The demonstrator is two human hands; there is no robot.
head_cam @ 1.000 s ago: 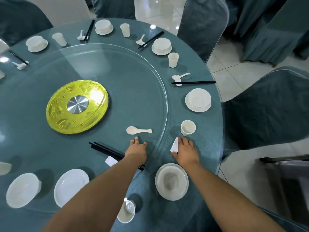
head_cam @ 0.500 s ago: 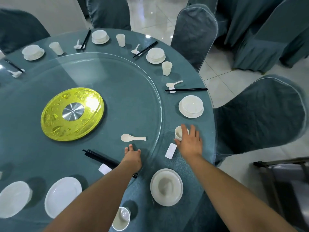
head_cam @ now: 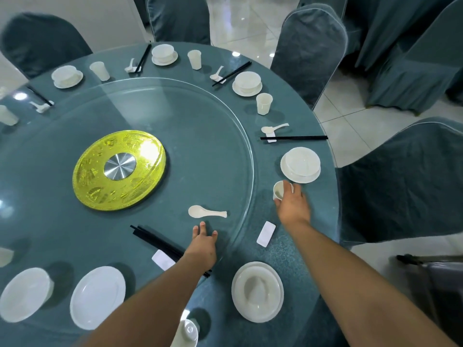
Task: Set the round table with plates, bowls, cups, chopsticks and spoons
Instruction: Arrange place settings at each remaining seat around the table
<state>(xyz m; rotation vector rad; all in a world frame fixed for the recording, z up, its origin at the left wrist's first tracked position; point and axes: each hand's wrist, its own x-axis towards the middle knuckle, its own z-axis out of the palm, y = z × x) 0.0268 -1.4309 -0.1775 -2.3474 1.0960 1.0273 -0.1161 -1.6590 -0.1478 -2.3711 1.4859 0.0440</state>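
Observation:
My right hand (head_cam: 292, 205) grips a white cup (head_cam: 279, 190) on the teal round table (head_cam: 300, 249), just below a bowl on a plate (head_cam: 300, 164). My left hand (head_cam: 203, 242) lies flat and open on the glass turntable (head_cam: 200, 151), fingers short of a white spoon (head_cam: 206, 211). Black chopsticks (head_cam: 155, 240) run under my left wrist, beside a white rest (head_cam: 162, 259). Another white rest (head_cam: 266, 233) lies between my arms. A bowl on a plate (head_cam: 257, 291) sits at the near edge.
Set places ring the far rim, each with bowl, cup, spoon and chopsticks. A gold disc (head_cam: 119, 169) sits at the turntable's centre. A plate (head_cam: 97, 297), a bowl (head_cam: 25, 294) and a cup (head_cam: 186, 333) stand near left. Covered chairs (head_cam: 400, 181) surround the table.
My right hand left the white rest and moved right and forward to take hold of the cup. My left hand stayed on the glass near the spoon.

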